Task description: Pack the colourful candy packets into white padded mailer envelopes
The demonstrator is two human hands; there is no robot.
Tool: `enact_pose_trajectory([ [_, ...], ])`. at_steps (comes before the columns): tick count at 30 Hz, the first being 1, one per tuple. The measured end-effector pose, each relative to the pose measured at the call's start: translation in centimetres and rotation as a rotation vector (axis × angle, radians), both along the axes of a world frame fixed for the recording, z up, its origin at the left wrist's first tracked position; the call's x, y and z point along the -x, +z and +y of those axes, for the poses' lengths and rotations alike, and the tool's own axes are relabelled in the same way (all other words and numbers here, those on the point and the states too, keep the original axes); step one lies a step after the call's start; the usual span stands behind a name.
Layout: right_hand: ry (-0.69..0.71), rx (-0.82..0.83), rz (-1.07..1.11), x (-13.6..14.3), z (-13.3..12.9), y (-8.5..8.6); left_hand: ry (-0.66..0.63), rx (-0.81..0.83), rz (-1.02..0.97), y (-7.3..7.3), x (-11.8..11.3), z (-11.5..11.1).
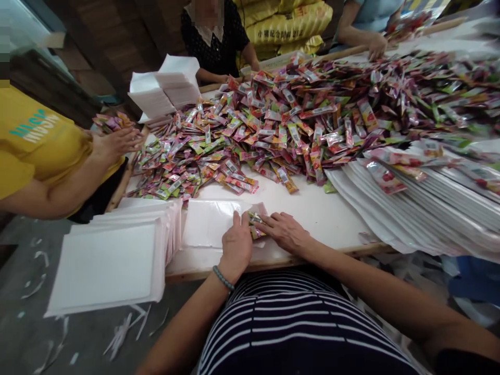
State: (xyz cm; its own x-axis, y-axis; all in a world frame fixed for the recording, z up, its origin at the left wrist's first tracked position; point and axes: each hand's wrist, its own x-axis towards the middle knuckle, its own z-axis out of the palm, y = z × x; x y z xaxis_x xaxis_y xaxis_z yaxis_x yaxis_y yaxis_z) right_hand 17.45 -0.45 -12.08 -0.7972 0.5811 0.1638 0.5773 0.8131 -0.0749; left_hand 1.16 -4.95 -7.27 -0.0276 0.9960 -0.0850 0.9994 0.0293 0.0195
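Observation:
A flat white plastic bag (211, 224) lies on the table near its front edge. At the bag's right end is a small bunch of colourful packets (257, 225). My left hand (238, 242) rests on the bag at the left side of these packets, two fingers stretched forward. My right hand (284, 229) lies over the packets' right side, its fingertips on them. Both hands hold the bunch between them, and part of it is hidden under the fingers. Beyond the bag spreads a large heap of similar packets (269, 120).
White bags are stacked at the left (109, 260) and fanned at the right (390, 208), with packets on the latter. A white stack (166, 86) stands at the back left. People work at the left and across the table (312, 208).

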Motion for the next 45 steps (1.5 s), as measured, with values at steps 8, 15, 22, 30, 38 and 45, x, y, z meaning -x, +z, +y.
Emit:
enact_pose_trajectory([
  [8, -0.141, 0.052, 0.045, 1.9, 0.2, 0.4, -0.210, 0.135, -0.276, 1.1, -0.1, -0.2],
  [15, 0.249, 0.026, 0.044, 3.7, 1.5, 0.2, -0.168, 0.075, -0.623, 0.6, 0.5, 0.2],
  [22, 0.354, -0.076, 0.446, 0.8, 2.1, 12.2, -0.021, -0.028, -1.205, 5.6, 2.5, 0.9],
  [30, -0.311, 0.089, 0.411, -4.4, 2.1, 11.1, 0.091, -0.253, -1.416, 12.1, 4.8, 0.8],
  [38, -0.529, 0.424, 0.203, -4.5, -0.8, -2.5, -0.162, -0.381, -0.997, 15.1, 3.2, -0.7],
  [45, -0.469, 0.153, 0.804, -7.9, -1.7, 6.4, -0.258, -0.319, -0.838, 14.7, 3.0, 0.4],
])
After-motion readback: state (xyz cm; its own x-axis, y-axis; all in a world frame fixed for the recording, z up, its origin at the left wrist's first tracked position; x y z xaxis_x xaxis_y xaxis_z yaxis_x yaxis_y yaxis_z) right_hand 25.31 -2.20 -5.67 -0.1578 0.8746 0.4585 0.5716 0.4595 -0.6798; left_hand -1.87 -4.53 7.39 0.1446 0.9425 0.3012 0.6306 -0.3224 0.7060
